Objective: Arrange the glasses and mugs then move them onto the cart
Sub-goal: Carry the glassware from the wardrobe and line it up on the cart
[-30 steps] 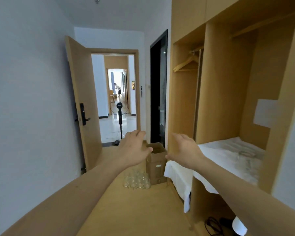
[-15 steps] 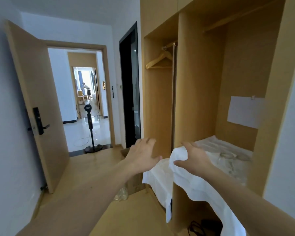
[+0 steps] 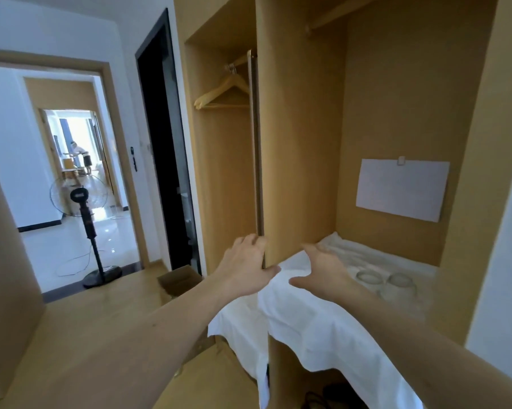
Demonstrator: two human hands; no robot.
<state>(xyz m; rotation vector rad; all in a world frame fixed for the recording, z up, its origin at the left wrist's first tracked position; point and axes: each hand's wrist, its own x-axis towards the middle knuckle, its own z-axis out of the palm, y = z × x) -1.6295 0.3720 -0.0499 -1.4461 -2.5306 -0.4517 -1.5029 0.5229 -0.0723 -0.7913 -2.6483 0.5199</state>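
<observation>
Head view shows two glasses (image 3: 369, 277) standing upright, rims up, side by side on the white cloth (image 3: 322, 320) covering the wardrobe shelf. One cardboard box (image 3: 179, 283) sits open on the floor. Left hand (image 3: 245, 270) and right hand (image 3: 322, 273) hover with fingers spread, holding nothing.

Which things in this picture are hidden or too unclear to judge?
- Head view: glasses on the white cloth; transparent and blurred, count unclear.
- Cardboard box: left forearm covers its front, contents unseen.
- Dark items under the shelf: cut by the bottom edge.
- Cart: not in view.
</observation>
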